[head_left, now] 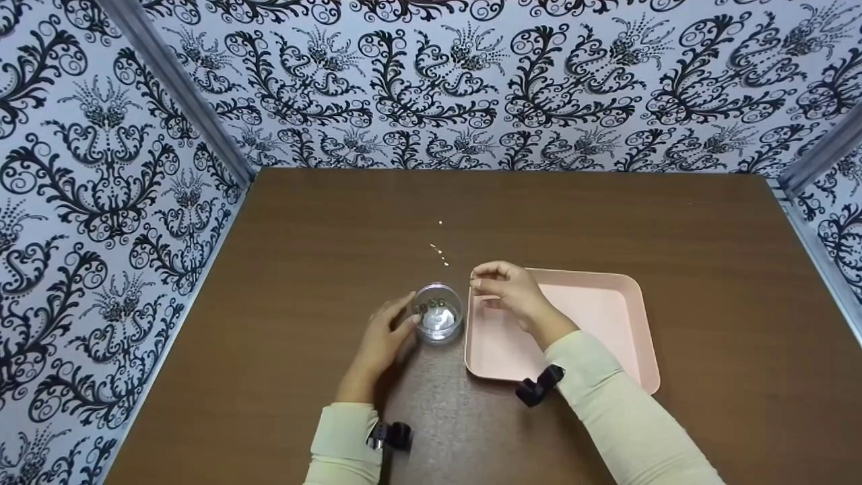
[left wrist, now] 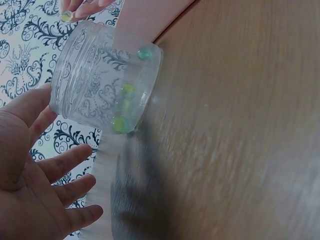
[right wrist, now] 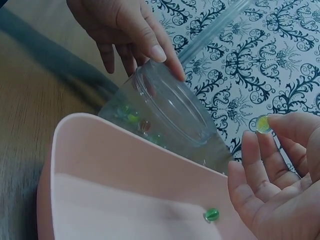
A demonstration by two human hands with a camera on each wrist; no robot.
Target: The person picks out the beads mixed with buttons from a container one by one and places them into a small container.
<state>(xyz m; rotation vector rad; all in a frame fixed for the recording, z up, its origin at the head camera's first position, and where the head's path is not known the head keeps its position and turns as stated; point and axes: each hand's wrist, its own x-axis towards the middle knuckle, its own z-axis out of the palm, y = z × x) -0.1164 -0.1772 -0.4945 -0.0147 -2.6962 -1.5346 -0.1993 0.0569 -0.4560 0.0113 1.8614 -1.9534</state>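
Observation:
A clear plastic jar [head_left: 439,313] stands upright on the table, left of the pink tray [head_left: 636,323]. Several marbles [left wrist: 120,124], green and yellow, lie at its bottom. My left hand [head_left: 385,337] holds the jar's rim with thumb and forefinger, its other fingers spread apart in the left wrist view. Between the thumb and fingertips of my right hand [head_left: 515,296] I pinch a yellow-green marble [right wrist: 263,124], above the tray's left edge. One green marble [right wrist: 212,214] lies inside the tray, seen in the right wrist view; my right hand covers that area in the head view.
Small pale specks [head_left: 441,252] dot the brown table [head_left: 323,236] beyond the jar. Patterned wall panels [head_left: 431,81] enclose the back and sides, with a metal post [head_left: 182,87] at the left corner. The tray's raised rim borders the jar.

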